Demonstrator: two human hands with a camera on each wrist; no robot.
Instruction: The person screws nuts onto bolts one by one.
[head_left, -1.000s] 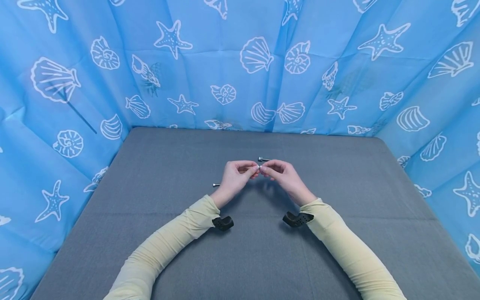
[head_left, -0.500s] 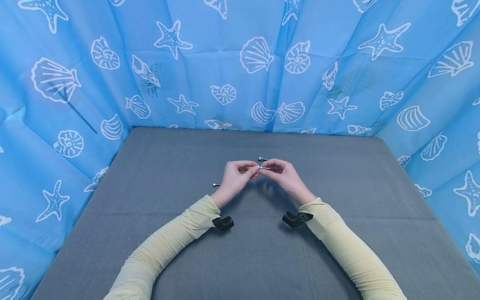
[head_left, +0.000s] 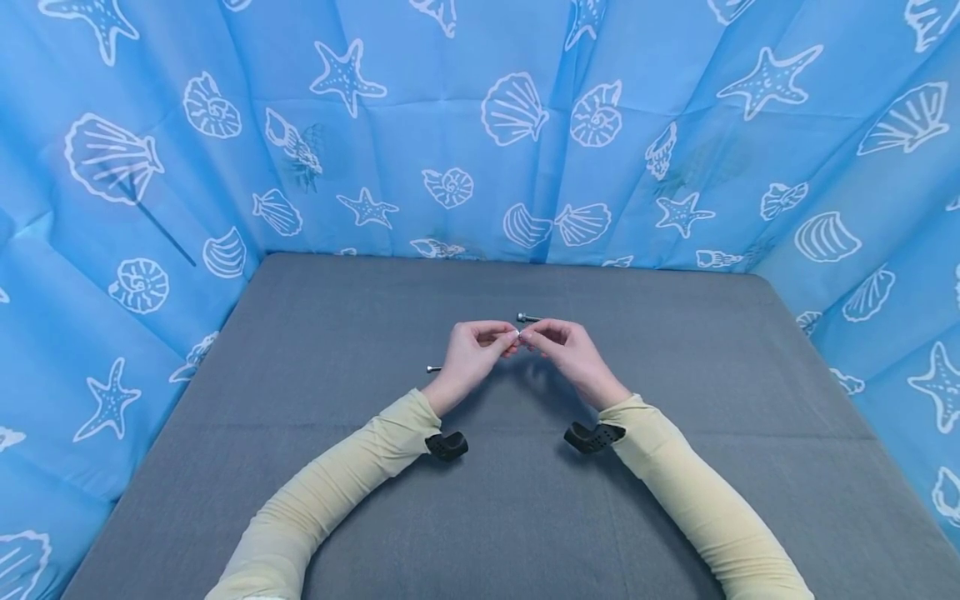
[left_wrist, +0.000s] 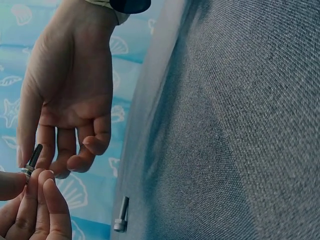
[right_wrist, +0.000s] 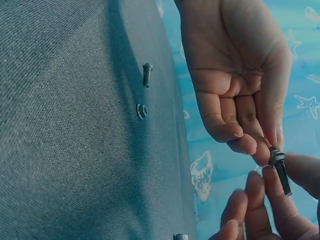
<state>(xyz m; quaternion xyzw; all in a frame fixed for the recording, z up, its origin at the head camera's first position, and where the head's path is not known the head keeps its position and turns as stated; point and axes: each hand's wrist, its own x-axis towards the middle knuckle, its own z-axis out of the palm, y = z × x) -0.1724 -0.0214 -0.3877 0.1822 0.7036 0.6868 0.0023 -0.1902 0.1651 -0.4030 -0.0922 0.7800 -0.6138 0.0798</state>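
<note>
Head: bolt (head_left: 523, 317) behind right fingers (head_left: 553, 323), second bolt (head_left: 432, 368) beside left hand (head_left: 471, 354)

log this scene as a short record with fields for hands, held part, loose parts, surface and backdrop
left hand: pinches the held bolt at its head end
right hand: thumb and finger about the shaft
held part: ring-shaped piece on the bolt, nut or washer unclear
loose parts: far bolt lying beyond the hands; left bolt, partly hidden by the left hand in the head view; ring-shaped hardware, count unclear
surface: gray table
backdrop: blue curtain, white sea-life print
</note>
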